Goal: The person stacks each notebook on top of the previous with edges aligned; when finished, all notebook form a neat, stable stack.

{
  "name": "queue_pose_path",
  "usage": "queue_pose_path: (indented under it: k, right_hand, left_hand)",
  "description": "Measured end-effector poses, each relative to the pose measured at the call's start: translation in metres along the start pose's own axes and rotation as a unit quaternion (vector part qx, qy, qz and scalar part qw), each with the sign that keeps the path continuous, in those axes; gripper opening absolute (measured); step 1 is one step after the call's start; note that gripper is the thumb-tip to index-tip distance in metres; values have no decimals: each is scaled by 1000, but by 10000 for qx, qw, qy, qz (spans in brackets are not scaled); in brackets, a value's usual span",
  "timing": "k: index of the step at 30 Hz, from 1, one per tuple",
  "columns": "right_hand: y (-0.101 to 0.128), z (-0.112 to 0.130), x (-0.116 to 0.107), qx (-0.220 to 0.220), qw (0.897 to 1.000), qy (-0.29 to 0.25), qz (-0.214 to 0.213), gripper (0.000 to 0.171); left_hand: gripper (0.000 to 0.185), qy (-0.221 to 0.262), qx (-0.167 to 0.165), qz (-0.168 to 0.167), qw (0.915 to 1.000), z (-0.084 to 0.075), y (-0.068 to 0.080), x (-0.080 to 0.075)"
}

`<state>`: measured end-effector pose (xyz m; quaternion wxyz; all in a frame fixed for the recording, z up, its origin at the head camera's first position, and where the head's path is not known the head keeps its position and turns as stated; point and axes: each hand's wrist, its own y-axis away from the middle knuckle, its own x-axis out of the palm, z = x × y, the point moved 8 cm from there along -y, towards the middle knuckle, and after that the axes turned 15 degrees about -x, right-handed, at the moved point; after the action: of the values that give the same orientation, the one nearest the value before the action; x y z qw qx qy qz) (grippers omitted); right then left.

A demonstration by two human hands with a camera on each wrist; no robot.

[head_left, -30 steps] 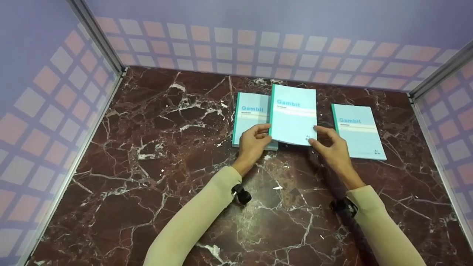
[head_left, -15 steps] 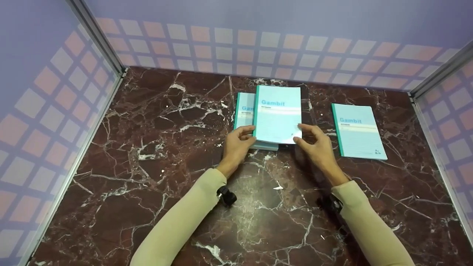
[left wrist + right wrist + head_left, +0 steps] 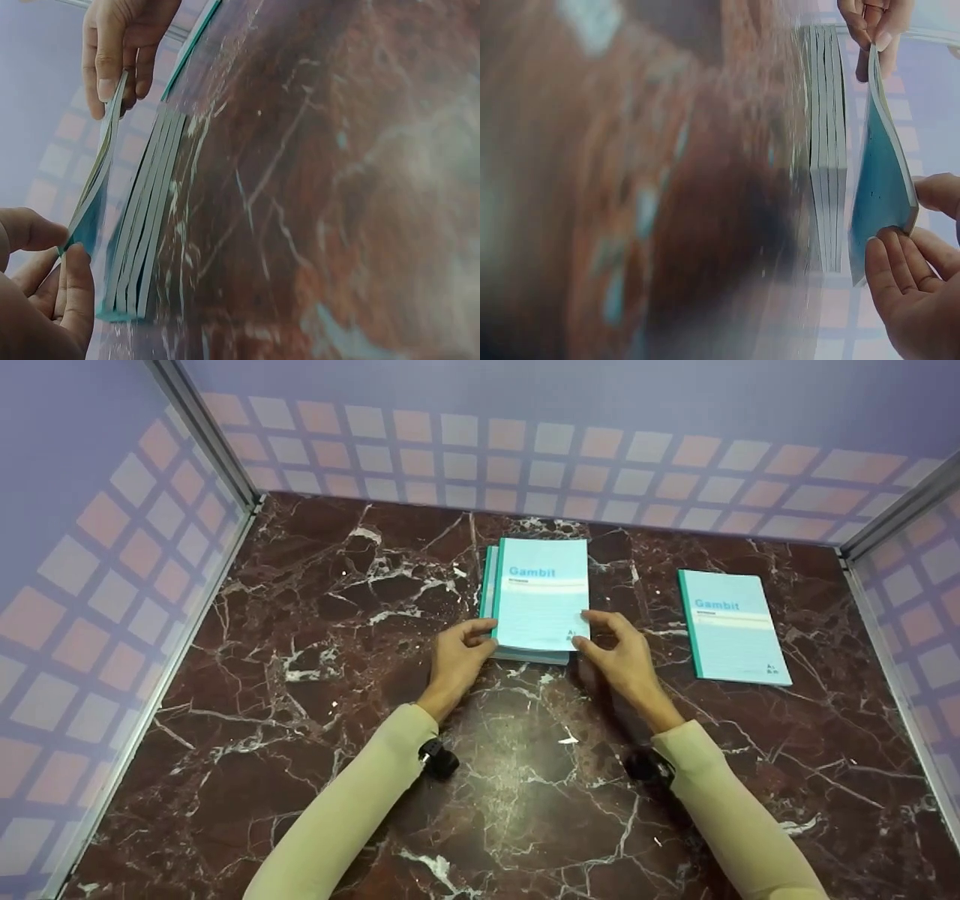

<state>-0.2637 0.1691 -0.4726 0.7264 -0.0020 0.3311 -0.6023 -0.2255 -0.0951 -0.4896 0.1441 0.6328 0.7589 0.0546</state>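
Both hands hold a light-blue "Gambit" notebook (image 3: 541, 596) just above a stack of like notebooks (image 3: 536, 657) at the middle back of the table. My left hand (image 3: 484, 634) pinches its near left corner, and my right hand (image 3: 585, 630) pinches the near right corner. In the left wrist view the held notebook (image 3: 97, 172) hangs apart from the stack (image 3: 146, 225), with the left hand (image 3: 64, 262) at its lower corner. The right wrist view shows the right hand (image 3: 896, 240) gripping the notebook (image 3: 881, 172) beside the stack (image 3: 826, 150).
One more "Gambit" notebook (image 3: 731, 626) lies flat to the right on the dark red marble table (image 3: 337, 697). Walls with a square pattern close in the left, back and right sides, with metal posts (image 3: 202, 431) at the back corners.
Both hands have carried the held notebook leftward, from half beside the stack to almost squarely over it. The notebook on the right has not moved.
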Motion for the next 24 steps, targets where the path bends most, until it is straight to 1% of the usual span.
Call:
queue_pose_path:
  k: [4,6,12,15,19,21,24]
  right_hand:
    - [-1,3,8,13,9999,-86,68,47]
    - [-2,3,11,28,9999,-42,118,47]
    - [-1,3,17,180,9995,108,255,46]
    - [0,3,20,252,9984,279,422,45]
    - [2,3,23,249,9960,494,701,44]
    - [3,4,25,215,9945,593,838,44]
    - [4,8,27,34,9912,822,1032,46]
  left_hand:
    - [29,-71,-83,-53,9999,3,-1,-8]
    - [28,-143,-87,-69,9998,4,-1,-11]
    - [24,-673,38,-151,9976,3,-1,-16]
    - [22,-1002,213,-224,9945,1,-1,-16]
    - [20,-1350,598,-356,9884,-3,-2,-15]
    - [19,-1463,740,-406,9856,-4,-1,-15]
    - [18,-1564,910,-485,9823,-6,-1,-14]
